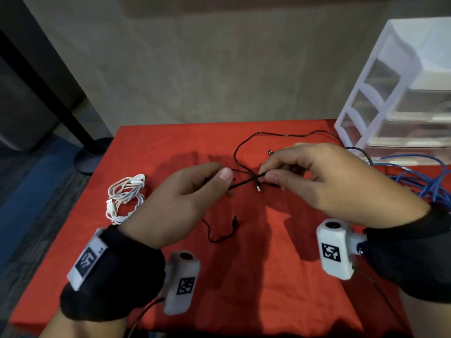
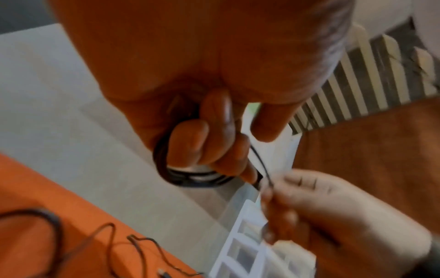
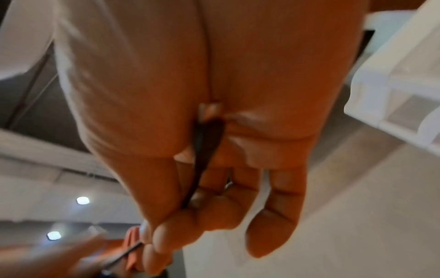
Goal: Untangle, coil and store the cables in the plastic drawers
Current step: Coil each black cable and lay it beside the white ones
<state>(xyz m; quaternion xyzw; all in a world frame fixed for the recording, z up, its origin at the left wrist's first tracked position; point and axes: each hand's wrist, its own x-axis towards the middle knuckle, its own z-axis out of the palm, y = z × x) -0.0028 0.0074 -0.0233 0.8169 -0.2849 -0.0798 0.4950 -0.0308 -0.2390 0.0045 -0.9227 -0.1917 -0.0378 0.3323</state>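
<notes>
I look down at a table covered with a red cloth (image 1: 244, 276). At the far right corner stands the white plastic drawer unit (image 1: 380, 93), with three clear drawers one above the other. The drawers look shut, and through their fronts I cannot tell if anything lies inside; the plastic is too hazy.

My left hand (image 1: 185, 203) holds a black cable (image 1: 246, 182) above the middle of the cloth. In the left wrist view its fingers (image 2: 190, 143) are curled round a few loops of this cable, so the hand is clamped on a small coil. My right hand (image 1: 324, 181) pinches the same cable between thumb and fingertips (image 3: 176, 237), just beside the left thumb, and a short straight piece runs between the two hands. The other fingers of the right hand are only loosely bent.

The rest of the black cable lies on the cloth: one long curve goes back toward the drawer unit, and another end with a small plug (image 1: 234, 220) rests near me, under the hands.

A white cable (image 1: 125, 196), loosely bundled, lies on the left part of the cloth, apart from the hands. A blue cable (image 1: 424, 181) is heaped at the right edge, just in front of the drawer unit.
</notes>
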